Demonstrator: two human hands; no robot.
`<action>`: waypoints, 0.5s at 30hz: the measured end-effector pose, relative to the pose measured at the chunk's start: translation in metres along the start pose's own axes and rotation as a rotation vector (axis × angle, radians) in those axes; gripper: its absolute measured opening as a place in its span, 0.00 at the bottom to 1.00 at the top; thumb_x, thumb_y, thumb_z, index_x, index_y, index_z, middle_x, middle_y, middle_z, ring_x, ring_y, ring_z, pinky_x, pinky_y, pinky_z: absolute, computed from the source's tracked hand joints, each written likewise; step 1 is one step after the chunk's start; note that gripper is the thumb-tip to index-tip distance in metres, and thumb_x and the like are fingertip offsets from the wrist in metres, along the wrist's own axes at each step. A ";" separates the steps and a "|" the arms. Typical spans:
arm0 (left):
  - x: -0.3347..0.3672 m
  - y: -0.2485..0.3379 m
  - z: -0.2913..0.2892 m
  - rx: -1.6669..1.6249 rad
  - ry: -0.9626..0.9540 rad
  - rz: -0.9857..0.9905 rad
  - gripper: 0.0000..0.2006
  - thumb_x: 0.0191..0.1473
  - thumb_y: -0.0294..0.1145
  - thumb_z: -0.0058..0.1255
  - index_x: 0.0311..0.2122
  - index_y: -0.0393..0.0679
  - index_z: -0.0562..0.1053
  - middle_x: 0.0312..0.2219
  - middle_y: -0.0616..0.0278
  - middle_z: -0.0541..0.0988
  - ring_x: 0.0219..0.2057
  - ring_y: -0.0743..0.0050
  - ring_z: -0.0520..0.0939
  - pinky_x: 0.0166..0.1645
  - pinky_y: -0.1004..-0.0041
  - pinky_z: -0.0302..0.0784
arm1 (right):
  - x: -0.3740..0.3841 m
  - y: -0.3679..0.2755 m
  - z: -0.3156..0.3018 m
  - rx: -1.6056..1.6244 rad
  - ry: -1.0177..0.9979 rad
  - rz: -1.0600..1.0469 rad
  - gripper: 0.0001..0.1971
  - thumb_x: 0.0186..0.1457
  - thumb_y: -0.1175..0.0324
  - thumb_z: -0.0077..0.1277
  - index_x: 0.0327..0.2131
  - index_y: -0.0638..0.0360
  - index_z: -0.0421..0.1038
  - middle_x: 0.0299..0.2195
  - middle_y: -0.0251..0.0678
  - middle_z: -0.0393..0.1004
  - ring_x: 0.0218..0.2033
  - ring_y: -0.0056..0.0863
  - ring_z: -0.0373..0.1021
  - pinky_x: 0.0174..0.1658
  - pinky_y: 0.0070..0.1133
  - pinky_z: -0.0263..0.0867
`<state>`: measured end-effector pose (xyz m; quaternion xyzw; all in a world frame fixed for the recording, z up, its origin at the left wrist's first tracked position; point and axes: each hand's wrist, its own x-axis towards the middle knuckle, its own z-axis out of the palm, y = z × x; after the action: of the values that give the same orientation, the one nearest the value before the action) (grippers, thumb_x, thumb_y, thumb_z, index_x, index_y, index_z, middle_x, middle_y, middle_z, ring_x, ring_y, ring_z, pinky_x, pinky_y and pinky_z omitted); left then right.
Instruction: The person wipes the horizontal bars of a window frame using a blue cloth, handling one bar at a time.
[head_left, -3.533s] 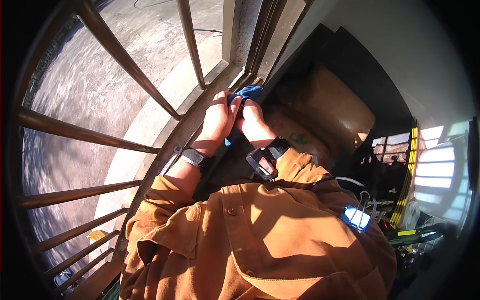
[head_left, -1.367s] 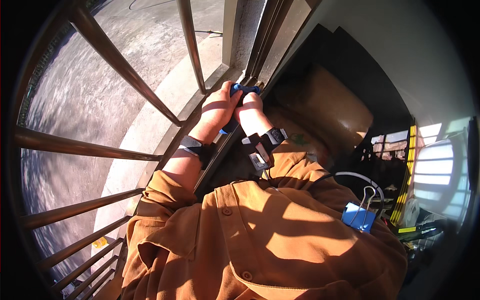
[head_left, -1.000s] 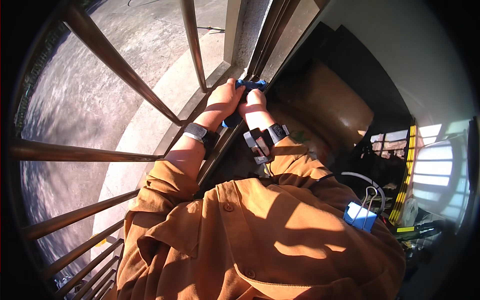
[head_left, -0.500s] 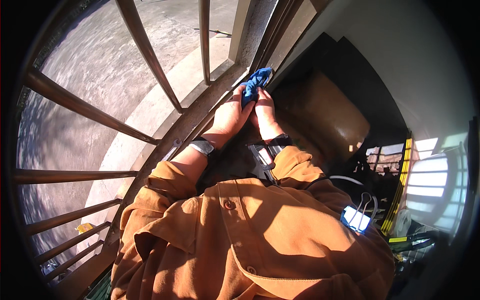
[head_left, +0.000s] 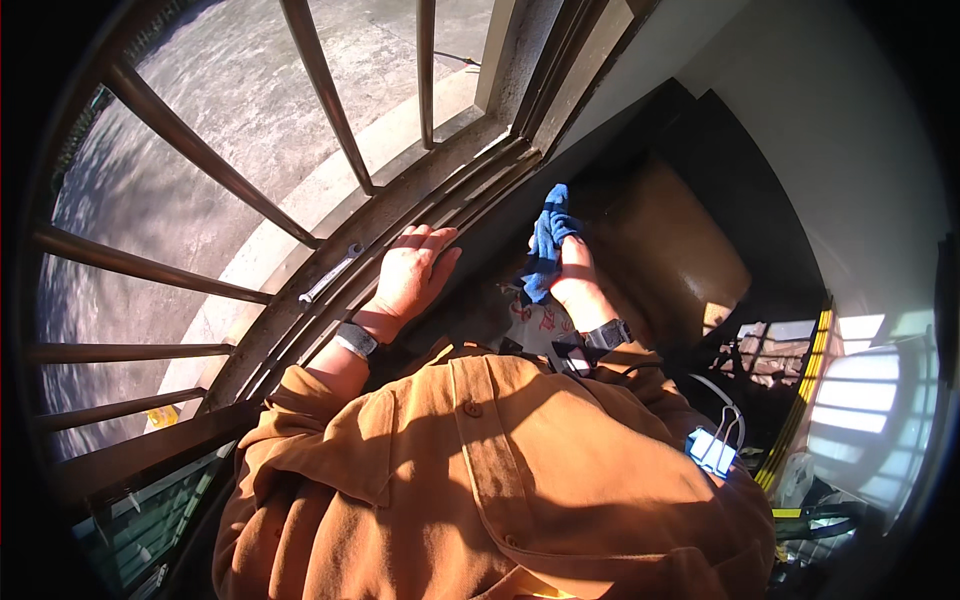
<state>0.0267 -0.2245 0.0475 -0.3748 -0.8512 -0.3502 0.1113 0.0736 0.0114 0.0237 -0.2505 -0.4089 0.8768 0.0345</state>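
A crumpled blue cloth (head_left: 546,243) hangs from my right hand (head_left: 575,278), whose fingers are closed round it, partly hidden behind its folds. That hand is off the window frame, above the dark area inside the room. My left hand (head_left: 408,275) is at the inner edge of the window track (head_left: 478,195), palm down and fingers stretched out, holding nothing. On the sill to its left lies a metal wrench (head_left: 332,275), apart from the hand.
Metal bars (head_left: 205,155) stand along the outer side of the sill, with concrete ground beyond. A white bag with red marks (head_left: 530,325) is below my right hand. A brown surface (head_left: 670,240) lies to the right, yellow strips (head_left: 800,390) farther right.
Both hands held the cloth together at the far window corner. They have come nearer and parted: the left let go, while the right moved toward the room with the cloth.
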 end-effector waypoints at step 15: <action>-0.046 -0.038 -0.008 0.231 0.189 -0.134 0.04 0.46 0.28 0.53 0.29 0.44 0.72 0.25 0.59 0.73 0.30 0.59 0.73 0.37 0.67 0.68 | 0.112 0.000 0.063 -0.001 0.160 0.015 0.09 0.52 0.67 0.38 0.22 0.51 0.67 0.20 0.27 0.67 0.23 0.23 0.64 0.29 0.19 0.63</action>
<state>0.0310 -0.2740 0.0129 -0.2673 -0.8946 -0.2903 0.2098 -0.0536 -0.0035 0.0116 -0.3226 -0.4033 0.8542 0.0605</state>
